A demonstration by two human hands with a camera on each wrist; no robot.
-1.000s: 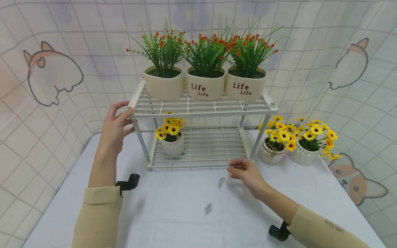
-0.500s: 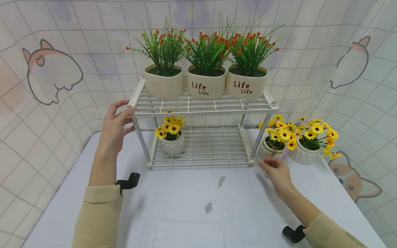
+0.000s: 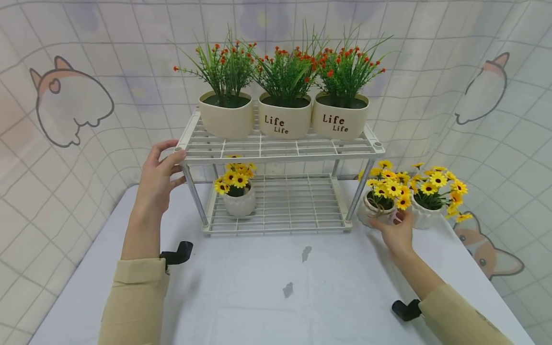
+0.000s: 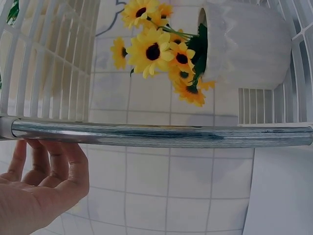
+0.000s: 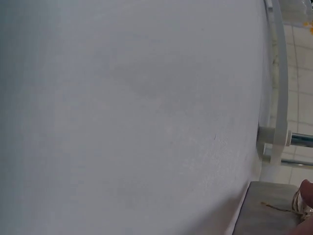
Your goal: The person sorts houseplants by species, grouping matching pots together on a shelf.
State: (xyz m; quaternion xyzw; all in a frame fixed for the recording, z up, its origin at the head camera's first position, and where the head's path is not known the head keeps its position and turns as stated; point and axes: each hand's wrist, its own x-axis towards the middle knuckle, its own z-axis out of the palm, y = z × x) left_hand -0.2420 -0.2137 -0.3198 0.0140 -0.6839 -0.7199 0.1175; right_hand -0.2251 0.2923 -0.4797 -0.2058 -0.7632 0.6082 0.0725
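My left hand (image 3: pixel 156 182) grips the front left corner of a white two-tier wire rack (image 3: pixel 284 157), thumb on its top edge. In the left wrist view its curled fingers sit by the metal post (image 4: pixel 161 136). My right hand (image 3: pixel 398 235) holds a small white pot of yellow daisies (image 3: pixel 367 214) tied with twine, thumb at its front and fingers at its right side. That pot stands on the table just right of the rack. In the right wrist view the pot (image 5: pixel 266 208) and part of the fingers show at the lower right corner.
Three cream pots of red flowers (image 3: pixel 284 117) line the rack's top tier. A white daisy pot (image 3: pixel 240 203) stands at the left of the lower tier. Another daisy pot (image 3: pixel 424 214) is right of the held one. White cloth covers the table (image 3: pixel 258 297).
My right hand has moved right from the rack's lower front edge to the twine-tied daisy pot and taken hold of it. The left hand has stayed on the rack's corner.
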